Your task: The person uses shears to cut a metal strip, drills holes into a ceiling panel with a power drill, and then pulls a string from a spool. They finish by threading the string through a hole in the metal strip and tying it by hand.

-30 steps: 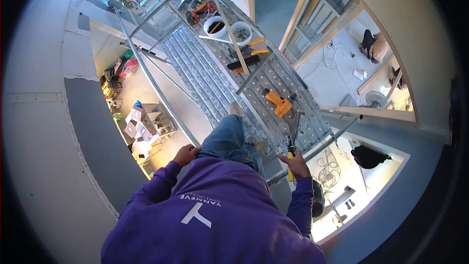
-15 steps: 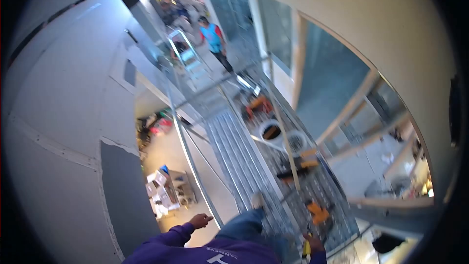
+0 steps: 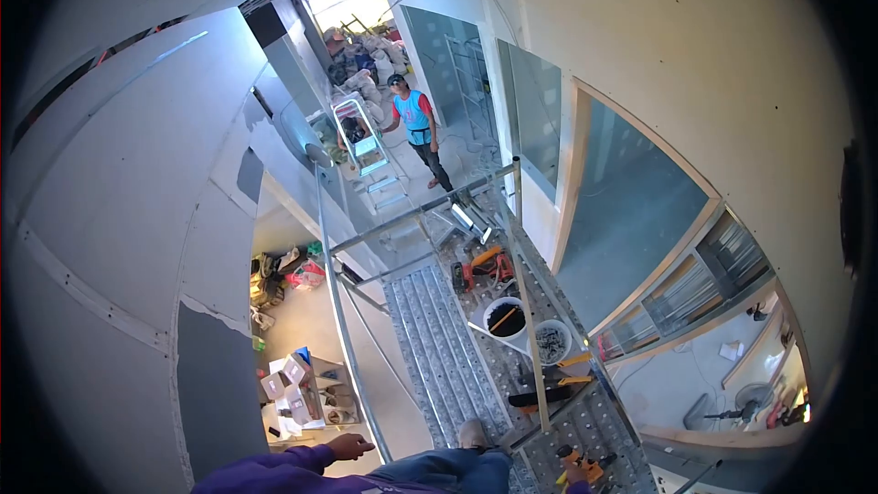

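Observation:
My left hand (image 3: 350, 446) is held out beside the metal scaffold rail (image 3: 355, 311), fingers loosely extended and nothing in them. Low at the right, my right hand (image 3: 576, 475) reaches down to the perforated scaffold deck (image 3: 611, 423). A yellow-handled hand tool (image 3: 561, 477), pliers-like, shows at its fingers, mostly hidden. Right beside that hand lies an orange cordless drill (image 3: 596, 469). My shoe (image 3: 473, 434) stands on the ribbed metal plank (image 3: 437, 348).
Further along the deck sit a bucket with dark contents (image 3: 505, 318), a bucket of small fasteners (image 3: 552, 342) and a red power tool (image 3: 485, 267). Below, a person in a blue vest (image 3: 416, 117) stands by a stepladder (image 3: 370, 160). Boxes (image 3: 297, 393) lie on a table lower left.
My right hand has gone down to the drill with the yellow-handled tool. My left hand has shifted slightly left and down. The view has tilted, showing more of the far corridor.

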